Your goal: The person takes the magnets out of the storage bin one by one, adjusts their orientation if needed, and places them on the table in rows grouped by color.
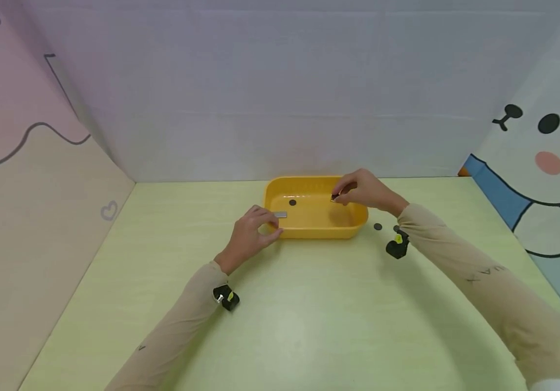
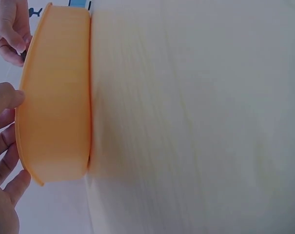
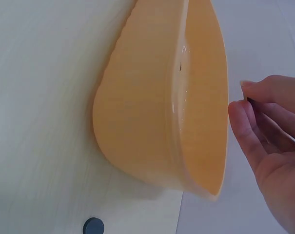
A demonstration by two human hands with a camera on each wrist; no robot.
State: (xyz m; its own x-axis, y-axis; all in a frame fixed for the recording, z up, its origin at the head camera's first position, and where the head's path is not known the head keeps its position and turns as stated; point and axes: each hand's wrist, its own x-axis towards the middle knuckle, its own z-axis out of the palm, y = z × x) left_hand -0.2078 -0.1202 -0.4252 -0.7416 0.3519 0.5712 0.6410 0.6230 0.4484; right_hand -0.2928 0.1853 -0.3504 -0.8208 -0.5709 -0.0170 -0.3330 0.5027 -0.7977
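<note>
A yellow plastic tray stands at the back of the table. My left hand grips its front left corner, with the thumb on the front rim and the fingers around the left end. Over the tray's right part, my right hand pinches a small dark disc between thumb and fingertips, above rim height. Inside the tray lie another dark disc and a small grey rectangular piece, the latter partly hidden by my left fingers.
Right of the tray, a dark round disc lies on the pale table, with a second disc beside it, near the right wrist camera. A pale cloth backdrop rises right behind the tray, with printed panels at both sides.
</note>
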